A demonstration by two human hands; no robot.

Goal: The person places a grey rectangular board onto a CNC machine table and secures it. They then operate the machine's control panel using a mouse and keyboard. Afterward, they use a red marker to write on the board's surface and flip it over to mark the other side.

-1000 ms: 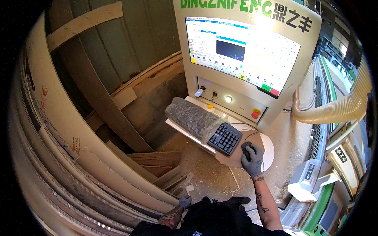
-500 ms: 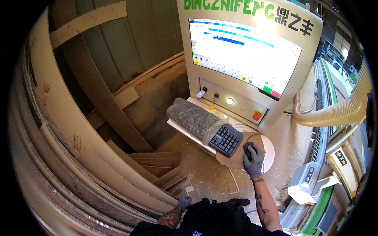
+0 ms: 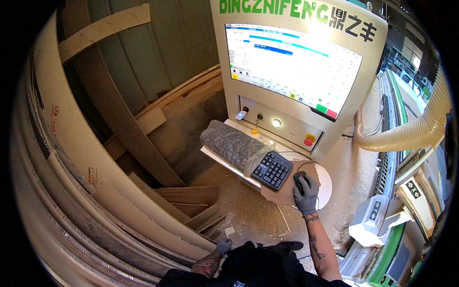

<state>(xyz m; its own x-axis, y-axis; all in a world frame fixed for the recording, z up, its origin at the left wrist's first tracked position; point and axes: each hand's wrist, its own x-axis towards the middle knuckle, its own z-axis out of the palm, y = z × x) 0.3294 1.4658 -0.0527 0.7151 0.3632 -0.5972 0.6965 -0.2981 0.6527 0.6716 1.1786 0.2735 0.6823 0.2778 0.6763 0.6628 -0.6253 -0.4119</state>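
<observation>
Right fingers (image 3: 310,182) | draped over black mouse (image 3: 299,176), front showing | exact grip unclear

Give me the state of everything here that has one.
Screen: lit
Keyboard: mostly plastic-covered, right end bare
Round white button: lit
White stick: plugged in, glowing blue
Red button: pressed or not, cannot tell
Mouse: under the gloved right hand
Left hand: gloved, off the keyboard

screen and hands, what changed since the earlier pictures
The screen has lost its dark graph and turned mostly white, with a deep blue bar left of centre. Nothing was let go: the right hand stays on the mouse; the left hand stays low.
</observation>
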